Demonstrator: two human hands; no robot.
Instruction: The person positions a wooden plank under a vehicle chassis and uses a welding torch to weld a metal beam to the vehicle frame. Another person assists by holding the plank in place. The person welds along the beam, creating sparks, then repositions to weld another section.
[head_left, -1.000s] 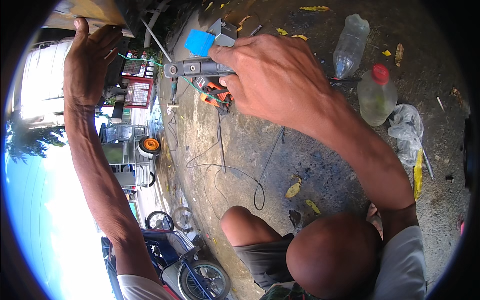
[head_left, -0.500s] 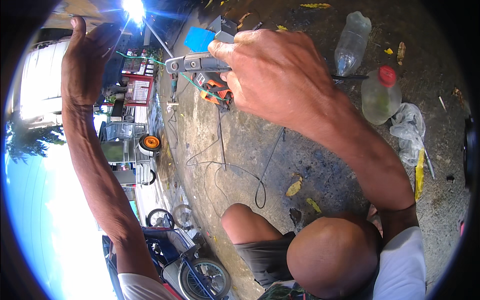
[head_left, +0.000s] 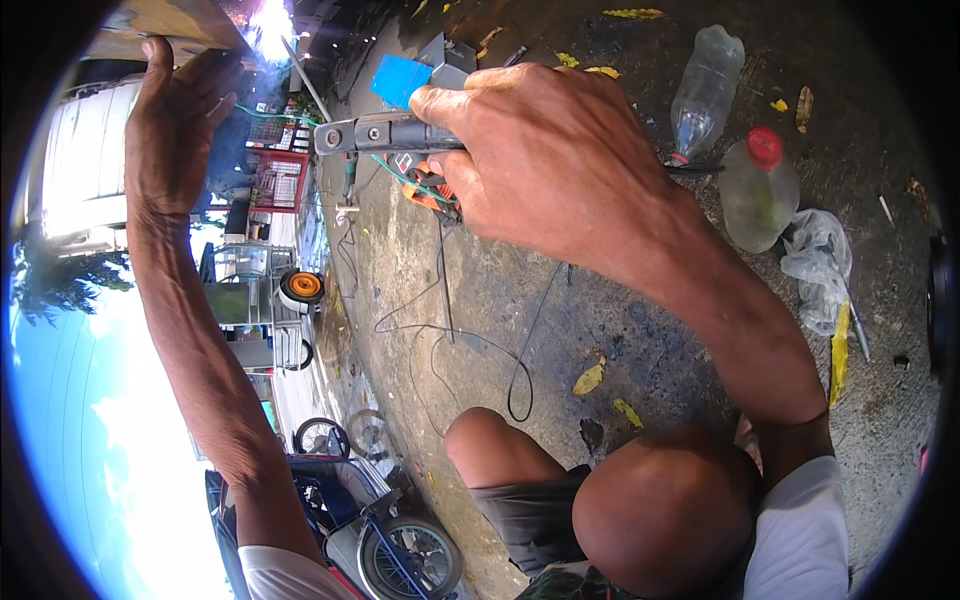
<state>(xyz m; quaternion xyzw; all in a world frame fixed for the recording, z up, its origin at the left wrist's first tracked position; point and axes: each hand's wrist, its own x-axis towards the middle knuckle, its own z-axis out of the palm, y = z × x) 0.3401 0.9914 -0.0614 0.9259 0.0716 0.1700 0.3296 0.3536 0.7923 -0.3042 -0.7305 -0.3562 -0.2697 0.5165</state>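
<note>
Grey handle (head_left: 385, 132) clenched in the right hand (head_left: 560, 165), bright spark (head_left: 270, 32) beyond

Nearest is a bare knee (head_left: 500, 450). Farther up, the right fingers wrap firmly around the handle; a pale rod (head_left: 309, 88) slants from its end toward the spark, far left. Raised at left, the left hand (head_left: 170, 145) has its fingers by a rusty metal sheet (head_left: 165, 25); whether they clasp it I can't make out. On the ground, right, sits a red-capped bottle (head_left: 760, 200). Far left shows an orange wheel (head_left: 302, 287).

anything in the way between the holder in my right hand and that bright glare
Nothing visible: the grey rod runs uncovered from the black holder toward the bright glare, which hides its far end; the left hand is to one side.
</note>
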